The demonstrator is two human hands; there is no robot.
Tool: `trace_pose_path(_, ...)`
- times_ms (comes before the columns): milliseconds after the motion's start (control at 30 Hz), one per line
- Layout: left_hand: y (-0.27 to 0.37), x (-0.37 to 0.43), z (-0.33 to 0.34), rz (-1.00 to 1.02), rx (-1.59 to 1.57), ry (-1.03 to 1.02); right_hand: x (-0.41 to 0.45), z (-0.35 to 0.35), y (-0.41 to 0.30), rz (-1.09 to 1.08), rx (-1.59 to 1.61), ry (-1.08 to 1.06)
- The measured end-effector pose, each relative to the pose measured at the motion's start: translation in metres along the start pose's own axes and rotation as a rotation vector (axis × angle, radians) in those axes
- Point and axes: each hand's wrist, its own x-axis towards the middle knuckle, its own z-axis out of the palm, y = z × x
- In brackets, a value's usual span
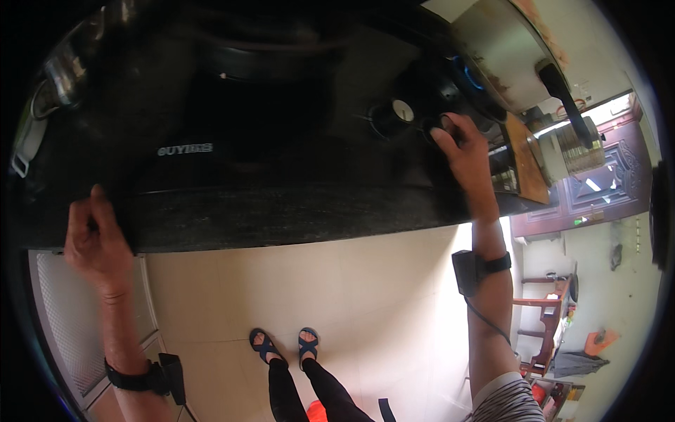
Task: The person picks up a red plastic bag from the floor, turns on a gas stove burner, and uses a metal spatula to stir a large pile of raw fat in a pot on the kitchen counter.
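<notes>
My right hand point(464, 147) grips a round control knob point(435, 131) on the front of a black glass gas hob point(263, 126), thumb and fingers around it. To its left sits a second knob point(403, 111) with a pale top. A blue flame point(466, 74) burns beyond my right hand, beneath a large pan with a black handle point(564, 97). My left hand point(97, 237) is loosely curled over the counter's front edge at the left, thumb raised; no object shows in it. The middle of the hob is dark, and details there are hard to make out.
A wooden board point(527, 158) lies right of the hob, near a metal pot point(580, 147). Shiny metal cookware point(66, 76) and a white-handled dish point(30, 142) stand at the far left. The dark counter edge point(295, 221) runs across, above a glass-panelled cabinet door point(68, 316).
</notes>
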Motion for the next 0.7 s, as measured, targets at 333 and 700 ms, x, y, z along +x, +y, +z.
trace_pose_path(333,0.015,0.0,0.002,0.053,-0.065,0.054,-0.007,0.003,-0.006,-0.022,0.053,0.109)
trace_pose_path(700,0.015,0.003,0.001,0.071,-0.049,0.068,-0.014,0.05,-0.089,-0.113,0.121,0.347)
